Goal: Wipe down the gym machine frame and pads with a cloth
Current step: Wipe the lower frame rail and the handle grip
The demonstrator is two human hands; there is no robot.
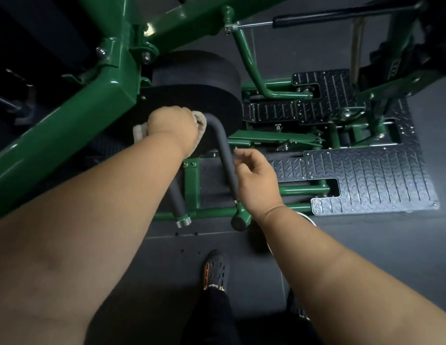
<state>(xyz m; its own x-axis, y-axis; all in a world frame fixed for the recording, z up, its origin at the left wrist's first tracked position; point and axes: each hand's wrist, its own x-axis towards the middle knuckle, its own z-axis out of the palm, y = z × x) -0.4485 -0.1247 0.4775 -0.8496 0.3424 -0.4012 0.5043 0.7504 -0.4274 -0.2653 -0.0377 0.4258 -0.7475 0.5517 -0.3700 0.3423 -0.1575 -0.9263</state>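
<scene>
We see the cloth [201, 130], beige and fluffy, bunched under the left hand [171, 123] at the top bend of the grey foam handle [223, 150]. The hand covers most of it, with one edge showing to the right of the knuckles and another corner at the left of the wrist. The left hand grips the cloth against the handle, its fingers curled over and out of our sight. Just behind the hand sits the black round pad [192, 95], and we cannot tell whether the cloth touches it.

The right hand [255, 175] hangs just beside the straight part of the handle, holding nothing, its fingers loosely bent; whether a fingertip touches the foam we cannot tell.

The handle runs down to a green frame [62, 125], whose thick beam crosses the upper left. To the right lie black tread plates [376, 178] on green rails. Above them a gas strut [329, 16] runs across the top. On the dark floor [354, 245] below, between the forearms, we see a black shoe [215, 272] with orange marks.
</scene>
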